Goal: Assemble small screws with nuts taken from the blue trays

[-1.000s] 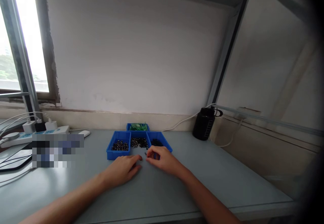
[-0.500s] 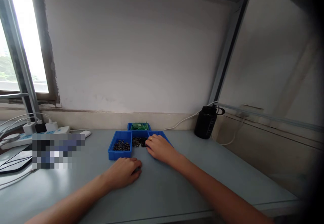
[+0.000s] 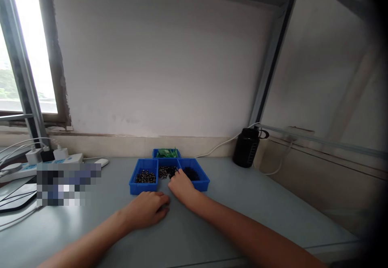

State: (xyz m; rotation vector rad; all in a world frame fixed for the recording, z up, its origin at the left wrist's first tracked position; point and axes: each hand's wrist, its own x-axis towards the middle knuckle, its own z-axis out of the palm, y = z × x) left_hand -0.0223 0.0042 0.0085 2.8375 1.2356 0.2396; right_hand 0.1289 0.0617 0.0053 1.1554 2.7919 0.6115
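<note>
Three blue trays sit at the middle of the bench (image 3: 182, 235), toward its back edge. The left tray (image 3: 144, 188) holds small parts with a metallic glint (image 3: 145, 176); the right tray (image 3: 202, 186) holds finer black pieces (image 3: 191, 174); the rear tray (image 3: 154, 154), closest to the back edge, bears a green packet (image 3: 166, 153). Between the left and right trays lies a loose heap of small dark and shiny parts (image 3: 165, 172). Whether it rests on the bench itself or on a tray floor is hard to tell.

The right hand (image 3: 182, 187) reaches over the right end of that heap, next to the left wall of the right tray. Its fingers are bent downward, their tips partly hidden, so I cannot tell whether they grasp a part. The left hand (image 3: 148, 209) rests on the bench just in front of the left tray, fingers loosely curled, thumb apart from the forefinger, nothing visible in the grasp.

For picking among pieces this small, a light pinch with thumb and forefinger tips seems best, working from the heap's near side so that single parts come away without dragging neighbours. The right wrist should stay clear of the tray's rim, which it could nudge. Keeping the left hand low and relaxed leaves the view of the heap unblocked.
</note>
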